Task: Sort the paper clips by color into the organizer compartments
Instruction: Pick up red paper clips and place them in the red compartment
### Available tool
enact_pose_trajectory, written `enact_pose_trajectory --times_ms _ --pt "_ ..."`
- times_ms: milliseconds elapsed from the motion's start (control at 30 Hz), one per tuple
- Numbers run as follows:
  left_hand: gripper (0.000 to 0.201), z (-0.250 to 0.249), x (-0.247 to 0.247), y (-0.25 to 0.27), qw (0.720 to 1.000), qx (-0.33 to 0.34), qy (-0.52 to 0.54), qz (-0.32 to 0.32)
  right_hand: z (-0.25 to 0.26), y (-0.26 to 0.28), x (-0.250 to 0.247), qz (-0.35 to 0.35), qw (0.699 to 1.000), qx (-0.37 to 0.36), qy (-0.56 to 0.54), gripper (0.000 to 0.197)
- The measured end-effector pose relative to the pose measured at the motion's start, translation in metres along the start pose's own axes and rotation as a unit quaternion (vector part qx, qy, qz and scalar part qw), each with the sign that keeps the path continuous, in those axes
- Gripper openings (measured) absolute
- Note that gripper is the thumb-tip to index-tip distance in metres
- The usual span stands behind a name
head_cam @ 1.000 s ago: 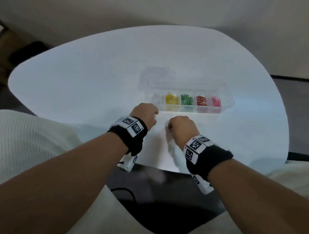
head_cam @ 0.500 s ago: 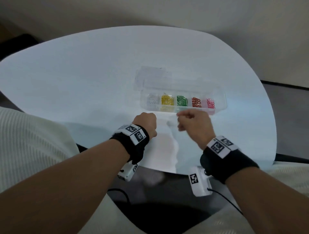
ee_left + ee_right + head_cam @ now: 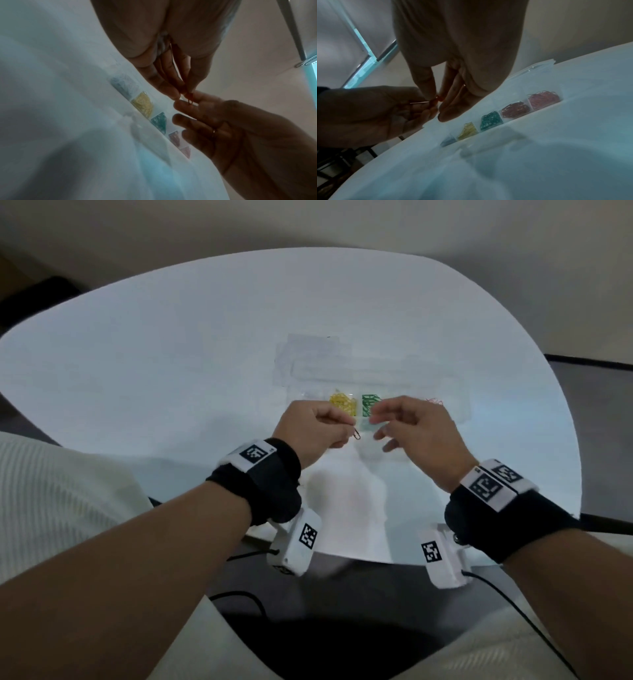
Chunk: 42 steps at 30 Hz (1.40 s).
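Above the near edge of the white desk [image 3: 171, 344], our left hand [image 3: 310, 430] pinches a red paper clip [image 3: 356, 434] between its fingers [image 3: 169, 88], just in front of the clear organizer [image 3: 459, 405]. Our right hand [image 3: 416, 430] hovers beside it, fingers [image 3: 426, 79] loosely spread and touching the clip's far end.

Both hands [image 3: 363, 426] hover side by side before the organizer [image 3: 459, 412] on the table [image 3: 171, 354].
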<state>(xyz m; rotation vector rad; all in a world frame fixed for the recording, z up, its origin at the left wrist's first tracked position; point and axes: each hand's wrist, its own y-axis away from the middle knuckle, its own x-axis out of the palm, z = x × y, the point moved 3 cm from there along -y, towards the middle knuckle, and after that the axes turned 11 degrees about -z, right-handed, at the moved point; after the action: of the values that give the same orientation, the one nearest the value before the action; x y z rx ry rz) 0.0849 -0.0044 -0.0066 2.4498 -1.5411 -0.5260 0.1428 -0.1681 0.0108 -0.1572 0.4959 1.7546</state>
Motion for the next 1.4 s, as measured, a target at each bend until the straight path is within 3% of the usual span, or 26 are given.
enact_pose_trajectory --times_ms 33,100,167,233,367,467,533,633,733,833,1033,1233,1400 --pt "0.01 -0.005 0.002 -0.001 1.0 0.006 0.01 -0.012 0.0 0.007 0.005 0.066 0.998 0.014 -0.012 0.031" --pt "0.005 -0.011 0.004 0.0 1.0 0.014 0.012 -0.02 0.002 0.012 0.011 0.111 0.994 0.014 -0.018 0.026" --pt "0.004 -0.015 0.007 0.0 1.0 0.018 0.015 -0.015 0.006 0.004 0.01 0.077 0.996 0.009 -0.034 0.016" --pt "0.005 -0.022 0.007 -0.005 0.999 0.043 -0.001 -0.013 0.009 -0.01 0.001 0.0 1.0 0.01 -0.025 0.01" --pt "0.011 -0.043 -0.018 -0.038 0.981 0.135 -0.087 -0.111 0.011 -0.038 -0.033 -0.173 0.975 -0.049 0.13 0.003" --pt "0.015 -0.039 -0.042 -0.066 0.962 0.099 -0.187 -0.174 0.002 -0.051 -0.046 -0.102 0.95 -0.055 0.289 0.018" --pt "0.027 -0.028 -0.049 -0.082 0.953 0.034 -0.261 -0.153 0.0 -0.057 -0.057 -0.116 0.94 -0.066 0.315 0.038" --pt "0.03 -0.016 -0.048 -0.093 0.963 -0.057 -0.244 -0.102 -0.007 -0.076 -0.079 -0.199 0.941 -0.015 0.273 0.051" --pt "0.014 -0.017 -0.042 -0.09 0.983 -0.133 -0.079 -0.094 -0.03 -0.094 -0.09 -0.172 0.956 0.134 0.195 0.06" --pt "0.009 -0.023 -0.038 -0.091 0.987 -0.128 -0.01 -0.093 -0.034 -0.098 -0.09 -0.141 0.967 0.211 0.013 0.059" --pt "0.027 -0.044 -0.041 -0.092 0.991 -0.063 0.011 -0.119 -0.007 -0.103 -0.087 -0.144 0.959 0.213 -0.122 0.056" --pt "0.035 -0.07 -0.05 -0.083 0.99 -0.016 0.014 -0.139 0.002 -0.094 -0.098 -0.189 0.957 0.15 -0.163 0.055" --pt "0.038 -0.072 -0.048 -0.067 0.992 0.059 -0.053 -0.102 0.005 -0.078 -0.104 -0.172 0.967 0.105 -0.155 0.046"
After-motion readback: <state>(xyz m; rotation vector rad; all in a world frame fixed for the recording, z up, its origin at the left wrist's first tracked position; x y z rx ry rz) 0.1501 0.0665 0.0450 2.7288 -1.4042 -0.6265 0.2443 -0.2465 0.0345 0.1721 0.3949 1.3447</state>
